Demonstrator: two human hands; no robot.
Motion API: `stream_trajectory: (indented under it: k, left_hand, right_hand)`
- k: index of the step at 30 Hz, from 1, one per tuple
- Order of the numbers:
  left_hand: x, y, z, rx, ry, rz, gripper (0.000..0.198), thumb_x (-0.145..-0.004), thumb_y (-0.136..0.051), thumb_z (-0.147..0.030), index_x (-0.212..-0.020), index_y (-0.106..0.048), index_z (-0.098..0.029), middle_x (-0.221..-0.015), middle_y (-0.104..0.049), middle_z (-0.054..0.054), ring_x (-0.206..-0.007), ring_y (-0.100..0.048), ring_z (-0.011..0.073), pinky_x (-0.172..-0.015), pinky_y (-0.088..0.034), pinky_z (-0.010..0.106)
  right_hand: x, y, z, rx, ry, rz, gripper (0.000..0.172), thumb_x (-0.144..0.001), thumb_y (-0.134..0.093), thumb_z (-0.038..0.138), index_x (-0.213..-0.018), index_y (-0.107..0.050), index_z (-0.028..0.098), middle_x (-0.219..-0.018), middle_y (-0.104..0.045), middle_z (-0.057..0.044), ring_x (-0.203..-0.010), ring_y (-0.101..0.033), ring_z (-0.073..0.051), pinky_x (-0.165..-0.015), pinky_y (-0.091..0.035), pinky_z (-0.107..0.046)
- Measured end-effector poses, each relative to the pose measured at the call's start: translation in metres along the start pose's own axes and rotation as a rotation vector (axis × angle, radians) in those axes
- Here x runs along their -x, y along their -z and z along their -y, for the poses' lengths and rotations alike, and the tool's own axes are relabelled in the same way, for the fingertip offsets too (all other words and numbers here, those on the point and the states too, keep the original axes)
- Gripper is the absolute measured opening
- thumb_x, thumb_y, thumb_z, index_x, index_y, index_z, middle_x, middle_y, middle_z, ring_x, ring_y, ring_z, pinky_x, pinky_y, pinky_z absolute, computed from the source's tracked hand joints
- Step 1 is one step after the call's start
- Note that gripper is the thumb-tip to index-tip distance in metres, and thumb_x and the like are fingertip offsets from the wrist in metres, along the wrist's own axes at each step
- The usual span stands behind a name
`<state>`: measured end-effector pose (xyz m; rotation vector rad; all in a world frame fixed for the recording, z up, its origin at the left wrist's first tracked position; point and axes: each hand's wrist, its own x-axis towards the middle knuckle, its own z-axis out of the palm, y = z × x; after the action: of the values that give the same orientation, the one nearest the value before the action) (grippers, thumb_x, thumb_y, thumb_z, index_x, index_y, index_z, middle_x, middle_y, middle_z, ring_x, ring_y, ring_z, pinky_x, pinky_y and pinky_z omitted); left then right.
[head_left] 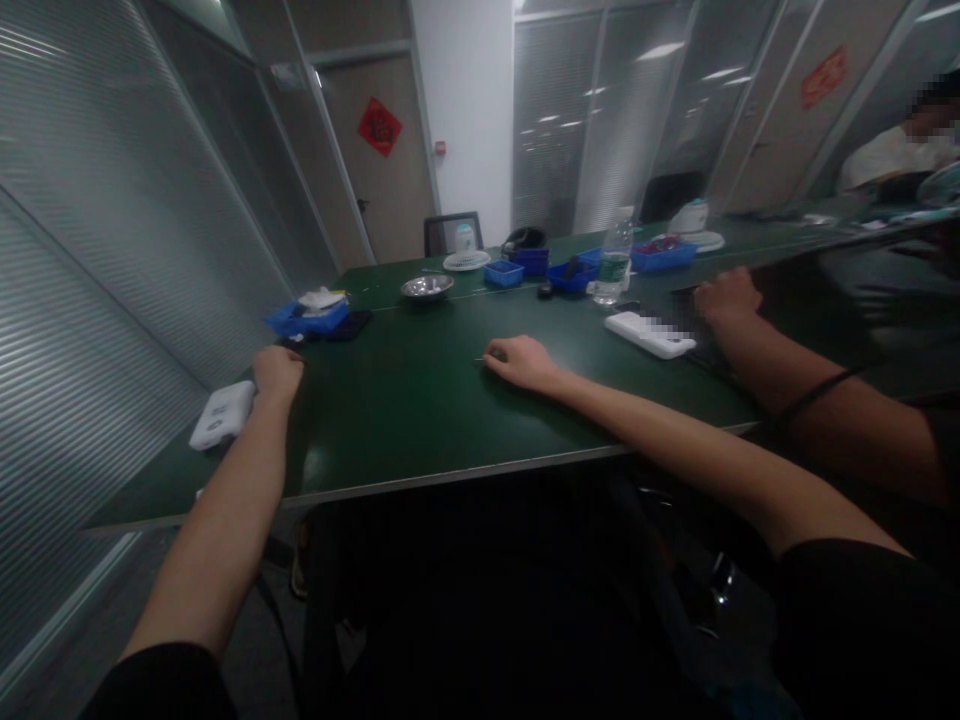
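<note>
My right hand [525,362] rests on the green table [397,400], its fingers closed. A thin pale stick-like tip [478,359] pokes out from between the fingertips; its kind is too small to tell. At the left side of the table my left hand [277,373] lies with its fingers curled in, and whatever they may hold is hidden. Right beside its wrist is a white box-shaped device [223,415]. Just beyond the left hand stands a blue tray [309,318] with white crumpled material in it.
A metal bowl [427,288] stands further back. Blue bins [503,273], a white plate [466,261] and a clear bottle [615,262] line the far side. On the right are a white power-strip-like object [649,334] and another person's arm [817,390].
</note>
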<state>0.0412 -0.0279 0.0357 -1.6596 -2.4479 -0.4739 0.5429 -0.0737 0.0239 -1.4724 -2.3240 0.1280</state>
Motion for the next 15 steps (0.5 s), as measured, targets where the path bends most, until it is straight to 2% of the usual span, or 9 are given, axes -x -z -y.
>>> stream_trajectory:
  k: [3, 7, 9, 12, 15]
  left_hand:
    - [0.001, 0.000, -0.003, -0.023, -0.019, 0.012, 0.028, -0.092, -0.064, -0.015, -0.114, -0.077, -0.005, -0.117, -0.072, 0.021, -0.109, -0.065, 0.0306, -0.100, -0.048, 0.040]
    - [0.006, -0.003, -0.020, -0.156, -0.044, 0.044, 0.032, -0.090, -0.069, -0.022, -0.115, -0.074, -0.002, -0.119, -0.069, 0.030, -0.111, -0.067, 0.0414, -0.092, -0.053, 0.046]
    - [0.010, -0.005, -0.030, -0.218, -0.079, 0.059, 0.032, -0.088, -0.069, -0.020, -0.115, -0.074, -0.002, -0.120, -0.068, 0.033, -0.112, -0.067, 0.0452, -0.090, -0.054, 0.047]
    - [0.014, -0.007, -0.039, -0.234, -0.108, 0.033, 0.029, -0.088, -0.061, -0.010, -0.112, -0.074, -0.001, -0.119, -0.068, 0.032, -0.111, -0.068, 0.0436, -0.090, -0.054, 0.048]
    - [0.018, -0.005, -0.037, -0.207, -0.091, -0.013, 0.030, -0.090, -0.056, -0.007, -0.113, -0.074, -0.001, -0.117, -0.070, 0.030, -0.110, -0.069, 0.0420, -0.092, -0.054, 0.048]
  right_hand:
    - [0.000, 0.001, 0.000, 0.004, 0.001, 0.000, 0.035, -0.105, -0.054, 0.047, -0.121, -0.076, 0.026, -0.107, -0.079, -0.007, -0.091, -0.070, -0.022, -0.076, -0.048, -0.028]
    - [0.000, 0.000, 0.000, 0.002, 0.012, -0.005, 0.035, -0.105, -0.054, 0.048, -0.121, -0.076, 0.026, -0.107, -0.078, -0.007, -0.090, -0.071, -0.022, -0.075, -0.048, -0.029]
    - [-0.001, 0.000, -0.001, 0.003, 0.012, 0.001, 0.036, -0.105, -0.054, 0.048, -0.121, -0.076, 0.026, -0.107, -0.078, -0.007, -0.089, -0.071, -0.022, -0.075, -0.048, -0.029]
    - [-0.002, -0.001, -0.001, 0.010, 0.010, 0.001, 0.036, -0.105, -0.054, 0.049, -0.121, -0.076, 0.026, -0.106, -0.078, -0.008, -0.089, -0.070, -0.022, -0.076, -0.049, -0.029]
    - [-0.003, -0.002, -0.002, 0.022, 0.009, -0.007, 0.035, -0.104, -0.054, 0.048, -0.120, -0.076, 0.026, -0.107, -0.078, -0.008, -0.090, -0.070, -0.023, -0.075, -0.048, -0.029]
